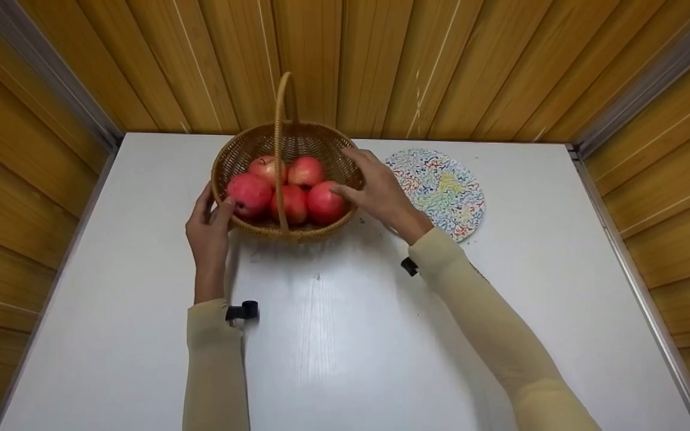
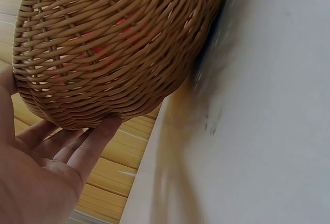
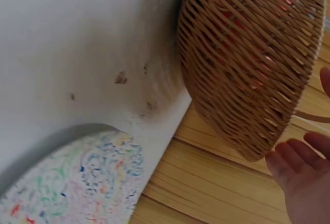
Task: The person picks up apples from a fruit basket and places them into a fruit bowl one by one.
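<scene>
A brown wicker basket [image 1: 297, 235] with an arched handle [image 1: 279, 137] stands toward the back of the white table, holding several red apples [image 1: 327, 203]. My left hand [image 1: 208, 230] grips the basket's left side, thumb at the rim and fingers against the outer weave. In the left wrist view, the fingertips [image 2: 109, 126] press against the wicker wall. My right hand [image 1: 384, 191] is at the right rim with fingers spread and thumb reaching over an apple. Its fingertips [image 3: 273, 161] are right at the rim in the right wrist view.
A round board [image 1: 435, 191] with a multicoloured speckled pattern lies on the white table [image 1: 333, 335], right of the basket. Behind the table's back edge stands a wood-plank wall [image 1: 375, 66]. Small dark marks [image 3: 121, 78] spot the tabletop near the basket.
</scene>
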Motion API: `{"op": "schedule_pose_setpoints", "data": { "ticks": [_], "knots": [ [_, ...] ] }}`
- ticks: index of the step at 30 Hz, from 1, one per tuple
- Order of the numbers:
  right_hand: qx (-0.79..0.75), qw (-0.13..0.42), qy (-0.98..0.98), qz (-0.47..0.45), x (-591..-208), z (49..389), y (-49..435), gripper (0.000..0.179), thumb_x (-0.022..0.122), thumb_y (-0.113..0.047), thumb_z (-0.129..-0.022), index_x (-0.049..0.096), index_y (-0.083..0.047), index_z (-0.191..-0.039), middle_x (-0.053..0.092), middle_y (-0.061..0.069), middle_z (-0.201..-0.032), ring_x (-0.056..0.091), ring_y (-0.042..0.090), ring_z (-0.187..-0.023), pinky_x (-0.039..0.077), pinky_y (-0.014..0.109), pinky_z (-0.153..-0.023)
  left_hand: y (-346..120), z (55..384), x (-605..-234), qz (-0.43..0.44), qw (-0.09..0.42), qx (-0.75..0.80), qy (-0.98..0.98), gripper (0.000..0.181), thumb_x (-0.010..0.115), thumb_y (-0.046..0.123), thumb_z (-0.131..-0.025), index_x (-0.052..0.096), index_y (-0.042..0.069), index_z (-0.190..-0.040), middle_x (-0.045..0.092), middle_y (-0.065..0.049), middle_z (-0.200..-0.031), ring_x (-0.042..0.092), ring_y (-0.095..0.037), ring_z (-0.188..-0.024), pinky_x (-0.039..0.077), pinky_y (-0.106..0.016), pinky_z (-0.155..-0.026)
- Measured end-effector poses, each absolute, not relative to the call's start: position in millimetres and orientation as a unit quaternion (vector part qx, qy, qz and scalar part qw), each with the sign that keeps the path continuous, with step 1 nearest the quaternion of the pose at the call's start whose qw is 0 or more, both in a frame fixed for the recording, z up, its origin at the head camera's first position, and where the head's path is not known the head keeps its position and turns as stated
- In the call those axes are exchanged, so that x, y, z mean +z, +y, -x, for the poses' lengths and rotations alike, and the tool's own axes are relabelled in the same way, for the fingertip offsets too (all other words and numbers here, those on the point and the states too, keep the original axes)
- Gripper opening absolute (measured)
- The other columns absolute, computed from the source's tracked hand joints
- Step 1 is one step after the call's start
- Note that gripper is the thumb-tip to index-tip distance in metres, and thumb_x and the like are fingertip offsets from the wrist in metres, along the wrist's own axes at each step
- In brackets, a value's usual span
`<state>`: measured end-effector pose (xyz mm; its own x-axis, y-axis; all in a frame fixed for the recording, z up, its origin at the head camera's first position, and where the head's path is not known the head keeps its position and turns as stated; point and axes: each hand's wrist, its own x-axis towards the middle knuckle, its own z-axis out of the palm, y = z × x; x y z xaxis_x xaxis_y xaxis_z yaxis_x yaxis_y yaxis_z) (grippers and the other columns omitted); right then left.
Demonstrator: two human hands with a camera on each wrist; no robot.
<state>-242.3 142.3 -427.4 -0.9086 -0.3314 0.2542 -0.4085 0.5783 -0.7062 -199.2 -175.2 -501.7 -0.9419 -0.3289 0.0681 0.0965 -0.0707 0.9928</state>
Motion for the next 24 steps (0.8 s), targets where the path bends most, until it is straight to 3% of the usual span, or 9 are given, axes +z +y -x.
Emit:
{"op": "schedule_pose_setpoints", "data": {
  "ticks": [10, 17, 24],
  "knots": [
    [0.326, -0.059, -0.907, -0.260, -421, 247, 134, 0.076, 0.084, -0.026, -0.095, 0.047, -0.003, -0.158, 0.050, 0.015, -0.157, 0.046, 0.031, -0.146, 0.039, 0.045, -0.119, -175, 199, -502, -0.084, 0.147, -0.730, -0.662, 0.055, 0.073, 0.027, -0.103, 0.057, 0.019, -0.156, 0.057, -0.004, -0.154, 0.064, -0.020, -0.130, 0.060, -0.027, -0.087],
    [0.295, -0.064, -0.911, -0.281, -424, 250, 131, 0.078, 0.085, -0.031, -0.094, 0.048, -0.003, -0.157, 0.050, 0.015, -0.157, 0.046, 0.031, -0.145, 0.040, 0.047, -0.119, -174, 199, -501, -0.069, 0.160, -0.723, -0.669, 0.055, 0.072, 0.024, -0.104, 0.056, 0.016, -0.156, 0.057, -0.007, -0.154, 0.064, -0.025, -0.129, 0.061, -0.025, -0.083],
    [0.294, -0.082, -0.910, -0.281, -424, 253, 125, 0.078, 0.086, -0.030, -0.093, 0.050, -0.002, -0.157, 0.051, 0.015, -0.156, 0.047, 0.030, -0.144, 0.040, 0.046, -0.119, -175, 198, -502, -0.075, 0.155, -0.721, -0.671, 0.056, 0.072, 0.026, -0.104, 0.055, 0.018, -0.157, 0.056, -0.004, -0.155, 0.063, -0.022, -0.132, 0.060, -0.026, -0.087]
  ]
}}
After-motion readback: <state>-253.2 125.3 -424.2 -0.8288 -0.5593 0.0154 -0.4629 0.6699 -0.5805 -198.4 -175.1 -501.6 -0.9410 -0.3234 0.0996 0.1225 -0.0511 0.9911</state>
